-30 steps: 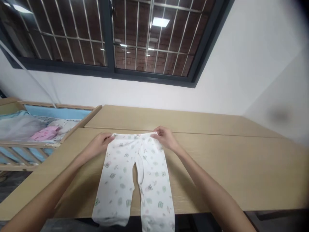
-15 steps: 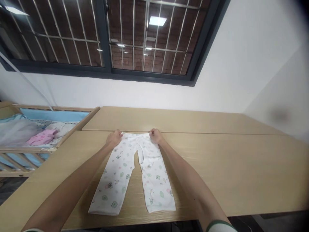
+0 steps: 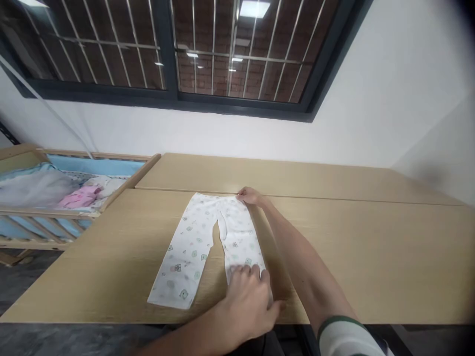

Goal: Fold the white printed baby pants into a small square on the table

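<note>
A pair of white baby pants (image 3: 193, 242) with small green and pink prints lies flat on the light wooden table (image 3: 371, 257), waistband away from me and legs spread toward me. My right hand (image 3: 251, 196) pinches the right corner of the waistband. My left hand (image 3: 249, 296) reaches across and closes its fingers over the cuff of the right leg near the table's front edge. The cuff itself is hidden under that hand. The left leg lies free.
A wooden crib (image 3: 74, 207) with blue lining stands left of the table, holding pink clothing (image 3: 79, 197) and other fabric. A white wall and a barred dark window (image 3: 166, 49) lie behind. A seam (image 3: 334, 199) runs across the table past the waistband.
The pants were pushed further onto the table and laid flat. My left hand left the waistband's left corner and came back to the right leg's cuff. My right hand stays on the waistband.
</note>
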`<state>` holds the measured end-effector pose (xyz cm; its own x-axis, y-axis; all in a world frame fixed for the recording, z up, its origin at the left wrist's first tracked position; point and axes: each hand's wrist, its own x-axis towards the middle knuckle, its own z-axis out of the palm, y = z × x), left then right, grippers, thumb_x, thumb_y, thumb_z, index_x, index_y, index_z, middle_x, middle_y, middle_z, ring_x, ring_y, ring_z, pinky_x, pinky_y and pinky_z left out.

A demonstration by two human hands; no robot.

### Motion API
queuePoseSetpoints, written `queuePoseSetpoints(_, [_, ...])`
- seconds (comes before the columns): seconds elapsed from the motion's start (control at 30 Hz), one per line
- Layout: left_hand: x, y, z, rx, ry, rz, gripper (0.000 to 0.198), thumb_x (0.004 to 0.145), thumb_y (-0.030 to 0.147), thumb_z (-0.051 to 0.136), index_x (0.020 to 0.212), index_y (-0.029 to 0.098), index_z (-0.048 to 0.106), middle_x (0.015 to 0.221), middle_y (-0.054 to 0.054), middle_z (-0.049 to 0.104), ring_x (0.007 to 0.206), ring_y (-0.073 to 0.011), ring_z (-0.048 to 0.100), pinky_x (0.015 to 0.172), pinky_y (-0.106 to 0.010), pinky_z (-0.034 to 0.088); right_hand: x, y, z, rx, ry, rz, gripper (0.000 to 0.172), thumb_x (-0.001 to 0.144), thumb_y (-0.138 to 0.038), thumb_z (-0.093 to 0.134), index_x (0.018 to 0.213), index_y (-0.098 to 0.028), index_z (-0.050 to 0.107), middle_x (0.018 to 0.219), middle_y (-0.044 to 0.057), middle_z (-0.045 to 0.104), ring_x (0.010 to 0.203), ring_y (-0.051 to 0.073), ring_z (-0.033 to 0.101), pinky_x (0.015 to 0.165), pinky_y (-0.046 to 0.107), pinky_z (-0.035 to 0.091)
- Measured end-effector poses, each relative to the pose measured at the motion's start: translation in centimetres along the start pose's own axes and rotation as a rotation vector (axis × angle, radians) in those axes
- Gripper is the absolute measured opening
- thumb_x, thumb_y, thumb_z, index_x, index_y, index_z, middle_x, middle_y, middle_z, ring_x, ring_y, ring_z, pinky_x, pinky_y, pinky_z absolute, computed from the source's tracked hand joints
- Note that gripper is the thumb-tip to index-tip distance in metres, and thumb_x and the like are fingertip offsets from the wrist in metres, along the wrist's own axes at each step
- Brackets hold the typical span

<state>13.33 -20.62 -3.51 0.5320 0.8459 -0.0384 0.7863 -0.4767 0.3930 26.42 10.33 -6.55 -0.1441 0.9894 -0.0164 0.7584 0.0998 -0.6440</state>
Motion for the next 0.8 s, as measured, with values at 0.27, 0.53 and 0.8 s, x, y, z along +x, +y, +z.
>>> queuePoseSetpoints(0.27, [0.6, 0.8, 1.7, 0.005, -0.067, -0.104, 0.036, 0.094, 0.039, 0.052, 0.106, 0.011, 0.073, 0.098, -0.018, 0.074, 0.086, -0.0335, 0.072, 0.075, -0.044, 0.055, -1.1, -0.8, -0.1, 0.115, -0.001, 0.059, 0.022, 0.076, -0.018, 0.078, 0.095, -0.014, 0.067, 0.091, 0.006, 0.072, 0.082, 0.017, 0.066, 0.072, 0.022, 0.048])
queuePoseSetpoints(0.53, [-2.6, -1.8, -0.5, -0.2, 0.139, -0.185, 0.018, 0.085, 0.024, 0.05, 0.079, 0.021, 0.067, 0.077, -0.007, 0.072, 0.073, -0.0249, 0.069, 0.064, -0.034, 0.046, -2.0, -5.1, 0.3, 0.323, 0.072, 0.055, 0.033, 0.085, -0.022, 0.072, 0.114, -0.014, 0.058, 0.086, 0.005, 0.069, 0.071, 0.014, 0.065, 0.063, 0.023, 0.051])
queuePoseSetpoints(0.8, [-10.6, -9.5, -1.1, -0.863, 0.452, -0.451, 0.033, 0.09, 0.051, 0.054, 0.094, 0.022, 0.069, 0.059, 0.0, 0.065, 0.063, -0.0215, 0.068, 0.055, -0.029, 0.046, 0.8, -13.2, 6.1, 0.301, 0.143, 0.076, 0.038, 0.083, -0.024, 0.071, 0.116, -0.016, 0.054, 0.082, 0.002, 0.064, 0.064, 0.014, 0.06, 0.057, 0.023, 0.047])
